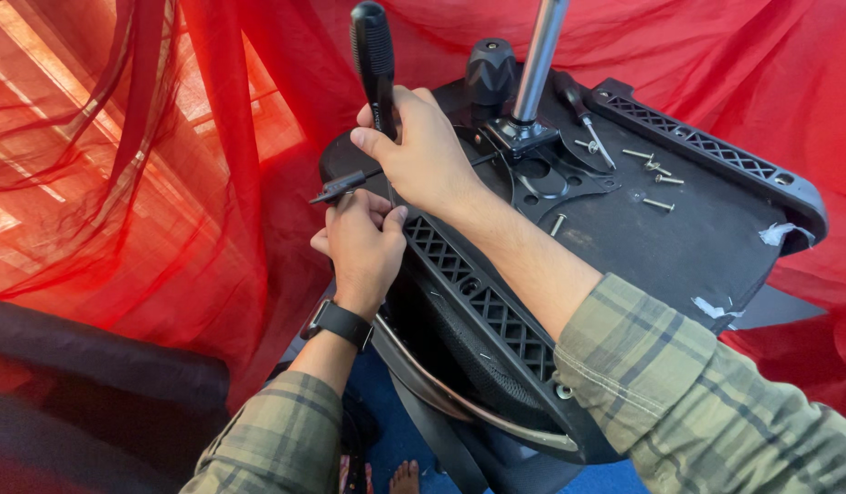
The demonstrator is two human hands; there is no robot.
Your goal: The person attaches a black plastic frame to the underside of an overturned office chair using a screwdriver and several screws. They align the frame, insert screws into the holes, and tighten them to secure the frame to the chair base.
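A black-handled screwdriver [375, 69] is gripped upright in the right hand [423, 151] at the overturned chair seat's [679, 238] left edge, the left hand's [361, 242] fingers pinched beneath it, where a slipping tip could likely jab them.

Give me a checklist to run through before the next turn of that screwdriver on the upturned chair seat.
1. Right hand wrapped firmly round the screwdriver handle: ok.
2. Screwdriver tip seated in a screw head: cannot tell, the hands hide it.
3. Left hand steadying at the chair seat edge below the tip: ok.
4. Loose screws resting on the seat underside, away from the edge: ok.
5. Second screwdriver lying clear of both hands: ok.
6. Metal post clear of the right hand: ok.
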